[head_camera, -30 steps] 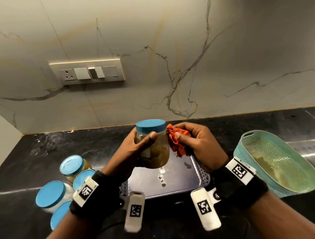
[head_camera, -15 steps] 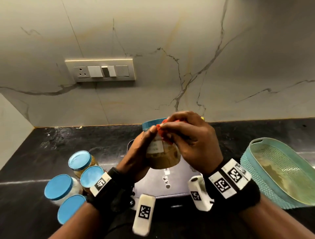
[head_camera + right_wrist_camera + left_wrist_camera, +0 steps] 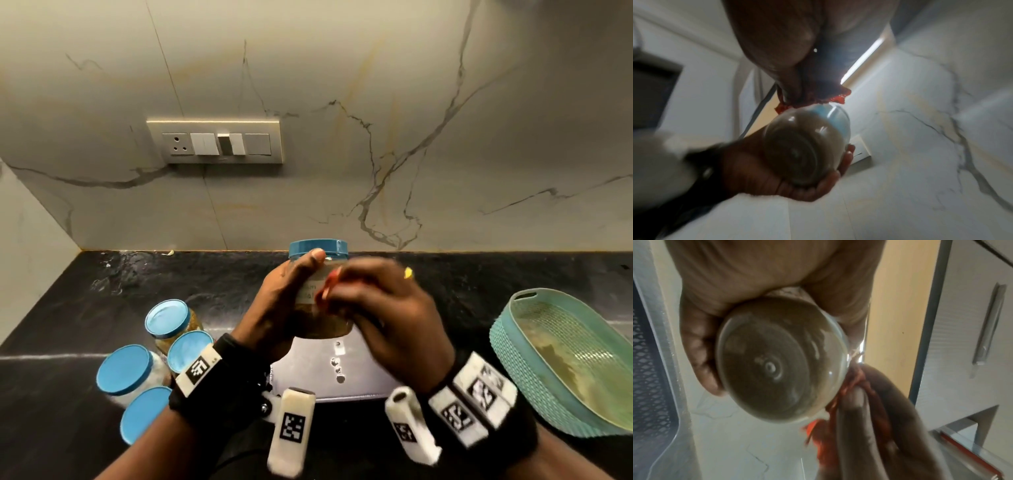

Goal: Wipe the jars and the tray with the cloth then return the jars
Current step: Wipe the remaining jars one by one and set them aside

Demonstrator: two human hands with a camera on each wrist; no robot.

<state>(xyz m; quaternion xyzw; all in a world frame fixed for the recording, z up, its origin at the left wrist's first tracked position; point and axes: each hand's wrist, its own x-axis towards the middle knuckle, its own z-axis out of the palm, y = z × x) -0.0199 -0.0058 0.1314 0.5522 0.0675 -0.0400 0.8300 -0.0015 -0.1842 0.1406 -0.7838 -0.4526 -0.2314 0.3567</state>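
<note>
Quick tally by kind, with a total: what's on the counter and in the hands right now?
Clear blue-lidded jars: 5 (1 held, 4 standing at left)
Orange cloth: 1
Silver metal tray: 1
Teal plastic basket: 1
Total: 8

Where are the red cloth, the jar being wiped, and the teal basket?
red cloth (image 3: pixel 857 379), left wrist view, on the bunched fold beside the jar.
jar (image 3: pixel 318 247), head view, on its blue lid.
teal basket (image 3: pixel 520 373), head view, on its woven outer wall.

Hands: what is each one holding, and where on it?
The left hand grips the jar around its body below the lid. The right hand holds the bunched orange cloth against its side.
</note>
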